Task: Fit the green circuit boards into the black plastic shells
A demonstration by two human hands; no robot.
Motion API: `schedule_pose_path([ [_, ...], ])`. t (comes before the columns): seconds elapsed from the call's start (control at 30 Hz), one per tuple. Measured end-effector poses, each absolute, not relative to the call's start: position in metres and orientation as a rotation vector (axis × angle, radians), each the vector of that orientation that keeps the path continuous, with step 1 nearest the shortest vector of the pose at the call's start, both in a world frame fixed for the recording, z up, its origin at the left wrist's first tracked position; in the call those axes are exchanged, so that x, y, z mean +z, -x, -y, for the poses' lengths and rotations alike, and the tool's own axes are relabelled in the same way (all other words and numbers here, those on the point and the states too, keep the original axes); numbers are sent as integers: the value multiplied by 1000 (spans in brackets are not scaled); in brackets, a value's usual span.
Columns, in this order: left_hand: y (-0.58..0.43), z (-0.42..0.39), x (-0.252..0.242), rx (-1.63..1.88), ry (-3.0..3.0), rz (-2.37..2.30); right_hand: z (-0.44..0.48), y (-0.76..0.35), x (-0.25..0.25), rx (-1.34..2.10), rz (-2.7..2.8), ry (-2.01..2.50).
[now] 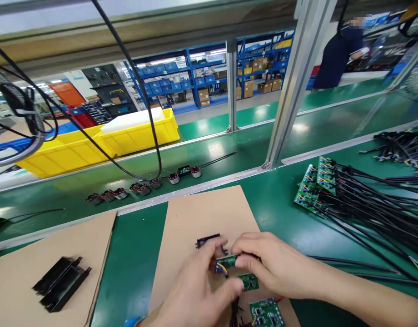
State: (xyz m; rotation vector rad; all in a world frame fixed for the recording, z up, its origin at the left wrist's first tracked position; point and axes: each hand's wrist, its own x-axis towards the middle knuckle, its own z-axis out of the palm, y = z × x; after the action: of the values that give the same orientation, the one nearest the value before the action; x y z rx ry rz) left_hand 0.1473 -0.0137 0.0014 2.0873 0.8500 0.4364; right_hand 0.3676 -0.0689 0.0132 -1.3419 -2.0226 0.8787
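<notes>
My left hand (195, 290) and my right hand (273, 265) meet over a brown cardboard sheet (202, 218), both pinching a small green circuit board (226, 262) with coloured wires. A second small green board (249, 281) sits just below it, against my left thumb. A larger green board (266, 313) lies at the sheet's near edge. A small black part (207, 240) rests just beyond my fingers.
A stack of green boards (313, 188) with long black cables (375, 209) fills the right. Black finned pieces (61, 282) lie on a second cardboard sheet at left. Small motors (144, 187) line the conveyor, yellow bins (93, 143) behind. A person (338, 50) stands far right.
</notes>
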Motion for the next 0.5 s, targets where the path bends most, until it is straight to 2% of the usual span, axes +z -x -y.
schedule_pose_path([
  [0.13, -154, 19, -1, 372, -1797, -911, 54, -358, 11, 835, 1971, 1399],
  [0.37, -152, 1, 2, 341, -2182, -1144, 35, -298, 0, -31, 2536, 1604],
  [0.5, -139, -14, 2, 287, -2135, -1133, 25, -299, -1, 36, 2631, 1440],
])
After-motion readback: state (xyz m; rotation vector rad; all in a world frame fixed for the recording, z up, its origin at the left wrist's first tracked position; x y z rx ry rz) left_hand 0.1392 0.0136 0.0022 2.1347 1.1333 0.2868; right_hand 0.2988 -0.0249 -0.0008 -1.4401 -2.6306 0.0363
